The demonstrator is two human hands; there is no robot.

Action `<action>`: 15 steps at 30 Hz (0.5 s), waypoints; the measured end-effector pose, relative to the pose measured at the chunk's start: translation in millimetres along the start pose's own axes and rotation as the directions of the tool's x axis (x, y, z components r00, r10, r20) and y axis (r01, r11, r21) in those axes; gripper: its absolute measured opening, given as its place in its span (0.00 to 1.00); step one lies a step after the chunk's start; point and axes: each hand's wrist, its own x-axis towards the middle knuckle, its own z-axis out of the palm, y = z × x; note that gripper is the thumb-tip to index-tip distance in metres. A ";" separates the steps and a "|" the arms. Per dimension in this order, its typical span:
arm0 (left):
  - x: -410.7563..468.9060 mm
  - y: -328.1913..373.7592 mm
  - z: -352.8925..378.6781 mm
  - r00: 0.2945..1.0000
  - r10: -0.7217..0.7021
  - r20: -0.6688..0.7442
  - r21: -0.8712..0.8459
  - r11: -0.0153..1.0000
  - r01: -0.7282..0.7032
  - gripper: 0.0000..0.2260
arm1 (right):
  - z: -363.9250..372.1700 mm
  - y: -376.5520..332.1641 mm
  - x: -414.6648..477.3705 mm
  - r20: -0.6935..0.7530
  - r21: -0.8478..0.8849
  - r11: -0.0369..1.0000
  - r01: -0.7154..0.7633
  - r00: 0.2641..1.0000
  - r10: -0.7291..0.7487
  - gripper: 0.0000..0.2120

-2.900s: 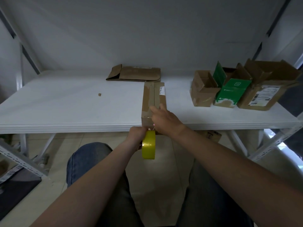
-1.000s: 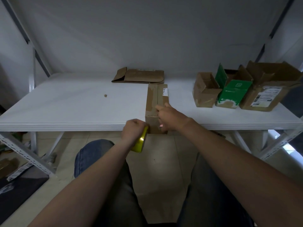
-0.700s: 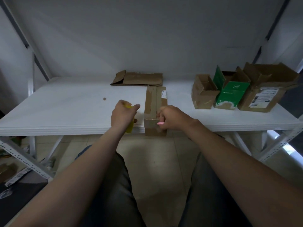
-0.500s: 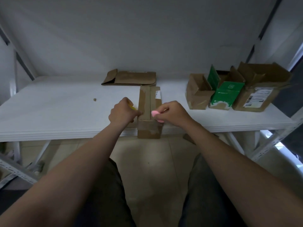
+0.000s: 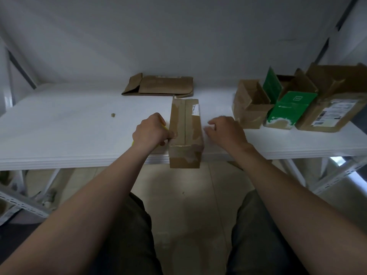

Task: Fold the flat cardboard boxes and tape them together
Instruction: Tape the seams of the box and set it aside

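One folded box (image 5: 185, 132) lies between our two hands, its long axis running straight away from us and its near end hanging past the front edge of the table (image 5: 59, 132). The top flaps meet in a seam down the middle, with tape across the near corner. Our left hand (image 5: 152, 132) is the nearer one. Its thumb touches the box's left top edge, and its fingers are curled round a tape roll (image 5: 165, 127), of which only yellow slivers show. Our right hand (image 5: 226, 132) sits just off the box's right side, not touching it. Its fingers are loosely curled and hold nothing, and its wrist is low over the table. We judge the seam is next to be taped, so the roll would travel along that long axis while the right hand steadies the box. Beyond both hands lies a flat cardboard box (image 5: 162, 85). Right of the right hand stand a small brown box (image 5: 250, 108), a green box (image 5: 288, 108) and a labelled box (image 5: 333, 108), all open.
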 end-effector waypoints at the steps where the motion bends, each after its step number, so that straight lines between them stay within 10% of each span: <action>1: 0.0 -0.2 0.5 1.000 0.002 -0.001 -0.001 1.000 -0.002 0.20 | -3.9 -9.7 -3.2 -0.043 0.064 0.996 0.066 0.997 -0.063 0.15; 6: -2.1 0.7 0.3 1.000 0.000 0.001 -0.003 1.000 0.000 0.21 | 9.5 -38.1 -23.5 0.172 -0.030 0.957 0.289 0.945 -0.279 0.30; 15: -6.3 -0.7 0.2 1.000 -0.004 -0.015 -0.029 1.000 0.004 0.22 | 28.8 -33.6 -30.7 0.128 -0.078 0.930 0.358 0.929 -0.347 0.39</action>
